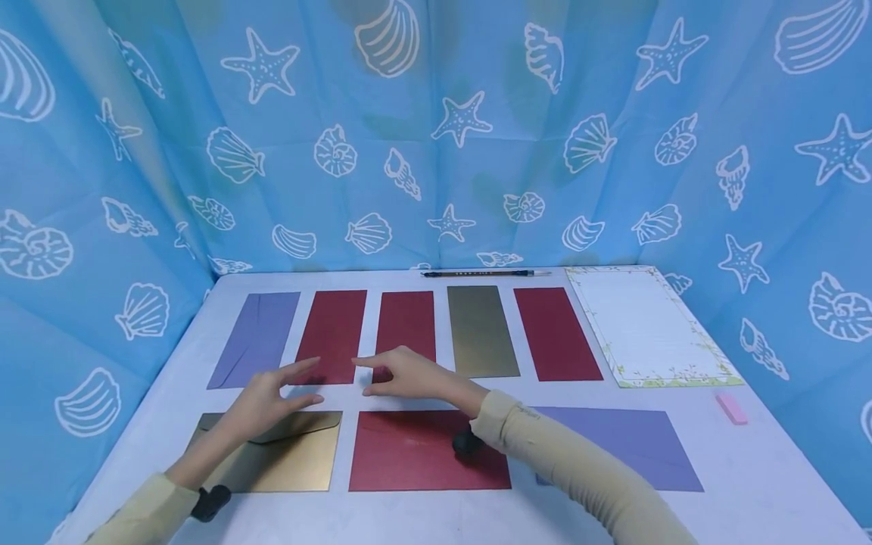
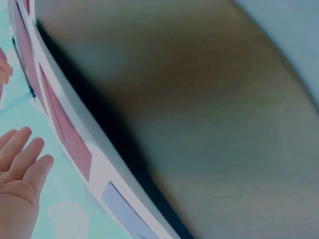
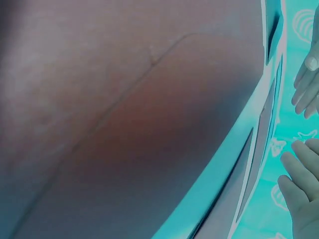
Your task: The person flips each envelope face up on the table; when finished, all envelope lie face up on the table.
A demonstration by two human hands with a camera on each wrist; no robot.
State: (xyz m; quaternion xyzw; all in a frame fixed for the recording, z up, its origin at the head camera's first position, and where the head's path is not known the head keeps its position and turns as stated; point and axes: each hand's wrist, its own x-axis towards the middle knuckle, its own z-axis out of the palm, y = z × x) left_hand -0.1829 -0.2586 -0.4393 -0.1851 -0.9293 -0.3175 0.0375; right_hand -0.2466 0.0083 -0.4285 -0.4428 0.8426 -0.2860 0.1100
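Both hands held nothing: the left hand (image 1: 272,397) and right hand (image 1: 402,376) hovered with fingers spread, fingertips facing. Beneath them lay a red card (image 1: 331,333), long axis running away from the person. A gold envelope (image 1: 286,454) and a red envelope (image 1: 422,452) lay nearer.

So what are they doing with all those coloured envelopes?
A person's two hands hover over a table laid with envelopes. The left hand is above the gold envelope, the right hand near a red strip. Both are open and hold nothing. A brush and a sheet lie farther back.
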